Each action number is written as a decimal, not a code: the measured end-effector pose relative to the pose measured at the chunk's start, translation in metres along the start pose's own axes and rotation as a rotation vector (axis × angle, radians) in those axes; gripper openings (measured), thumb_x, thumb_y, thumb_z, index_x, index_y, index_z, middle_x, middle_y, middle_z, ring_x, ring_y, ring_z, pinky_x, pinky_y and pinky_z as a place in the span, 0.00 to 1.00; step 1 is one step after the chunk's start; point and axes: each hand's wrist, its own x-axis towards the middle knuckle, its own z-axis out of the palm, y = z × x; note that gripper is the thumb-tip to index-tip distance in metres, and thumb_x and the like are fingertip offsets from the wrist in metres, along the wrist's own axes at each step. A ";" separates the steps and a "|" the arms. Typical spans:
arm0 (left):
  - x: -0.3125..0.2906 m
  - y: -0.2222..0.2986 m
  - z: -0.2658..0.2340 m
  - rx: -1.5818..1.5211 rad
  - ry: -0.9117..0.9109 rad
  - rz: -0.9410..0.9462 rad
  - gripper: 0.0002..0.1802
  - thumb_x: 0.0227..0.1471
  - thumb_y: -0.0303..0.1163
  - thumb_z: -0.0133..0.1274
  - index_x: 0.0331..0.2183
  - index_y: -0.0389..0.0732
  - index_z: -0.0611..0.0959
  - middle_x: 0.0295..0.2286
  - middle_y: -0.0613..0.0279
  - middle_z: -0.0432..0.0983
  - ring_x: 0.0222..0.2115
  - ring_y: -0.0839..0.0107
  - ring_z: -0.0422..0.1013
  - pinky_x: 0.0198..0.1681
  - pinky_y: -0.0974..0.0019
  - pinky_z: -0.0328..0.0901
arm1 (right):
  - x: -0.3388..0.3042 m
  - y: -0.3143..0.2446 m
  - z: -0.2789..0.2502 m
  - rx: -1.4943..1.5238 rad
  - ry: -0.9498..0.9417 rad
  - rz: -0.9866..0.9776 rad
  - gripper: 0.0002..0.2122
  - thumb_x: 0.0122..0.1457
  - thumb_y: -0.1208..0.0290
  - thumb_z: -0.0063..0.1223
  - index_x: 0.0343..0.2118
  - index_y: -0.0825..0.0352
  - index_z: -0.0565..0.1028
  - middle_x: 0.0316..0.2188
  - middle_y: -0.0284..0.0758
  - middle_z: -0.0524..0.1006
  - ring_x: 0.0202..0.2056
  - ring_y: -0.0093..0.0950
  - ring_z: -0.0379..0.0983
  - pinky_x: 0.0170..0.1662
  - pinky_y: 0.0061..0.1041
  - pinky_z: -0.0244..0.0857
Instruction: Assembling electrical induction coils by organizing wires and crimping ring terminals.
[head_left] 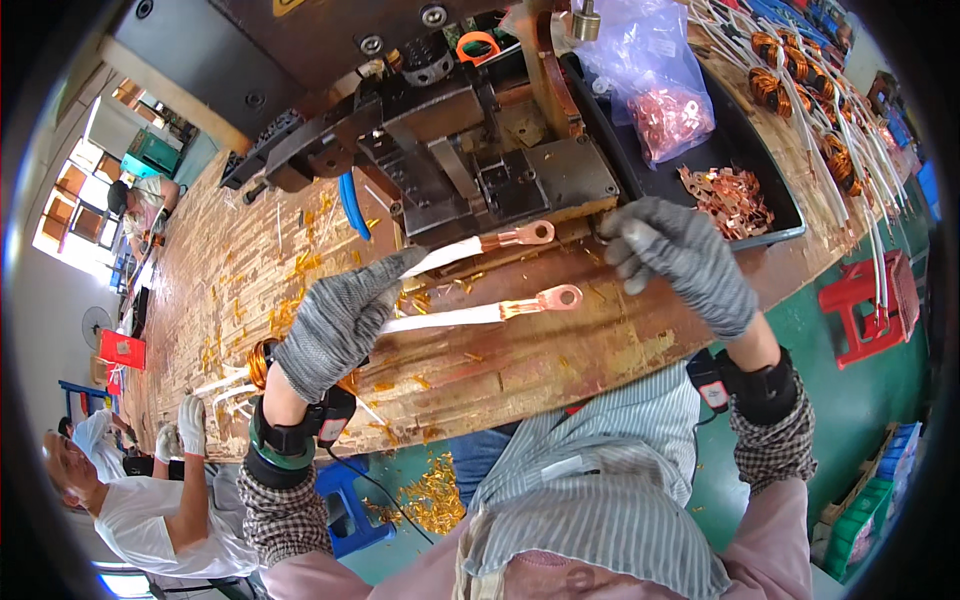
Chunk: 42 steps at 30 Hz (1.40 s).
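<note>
My left hand, in a grey knitted glove, is closed round white-sleeved cables. The upper cable ends in a copper ring lug just in front of the black metal press. Below it, a second cable lies near the tabletop with its own copper lug. Behind my left wrist shows part of a copper wire coil. My right hand, gloved alike, hovers right of the lugs with thumb and fingers curled together. Whatever is between those fingertips cannot be made out.
A black tray at the right holds loose copper lugs and a plastic bag of more. Coils with white leads lie beyond. Yellow scraps litter the wooden table. A co-worker in white gloves works at the left.
</note>
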 end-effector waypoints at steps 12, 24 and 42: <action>-0.012 0.009 0.043 0.056 -0.061 0.120 0.20 0.50 0.27 0.45 0.47 0.44 0.73 0.35 0.51 0.74 0.33 0.52 0.71 0.36 0.59 0.66 | -0.015 0.025 0.031 0.031 -0.151 0.080 0.12 0.59 0.66 0.46 0.35 0.72 0.72 0.18 0.29 0.72 0.18 0.15 0.67 0.21 0.15 0.63; 0.013 0.047 0.075 0.322 0.126 0.281 0.16 0.47 0.36 0.51 0.40 0.43 0.78 0.34 0.58 0.75 0.28 0.60 0.72 0.28 0.62 0.67 | -0.032 0.019 0.044 0.207 0.030 0.126 0.12 0.56 0.65 0.51 0.30 0.72 0.73 0.18 0.34 0.74 0.16 0.18 0.69 0.17 0.16 0.64; 0.014 0.049 0.083 0.320 0.165 0.318 0.14 0.45 0.39 0.51 0.36 0.45 0.78 0.28 0.60 0.74 0.27 0.61 0.72 0.26 0.62 0.66 | -0.039 0.024 0.046 0.088 -0.006 0.094 0.11 0.59 0.65 0.47 0.27 0.68 0.72 0.13 0.30 0.70 0.13 0.15 0.65 0.16 0.14 0.58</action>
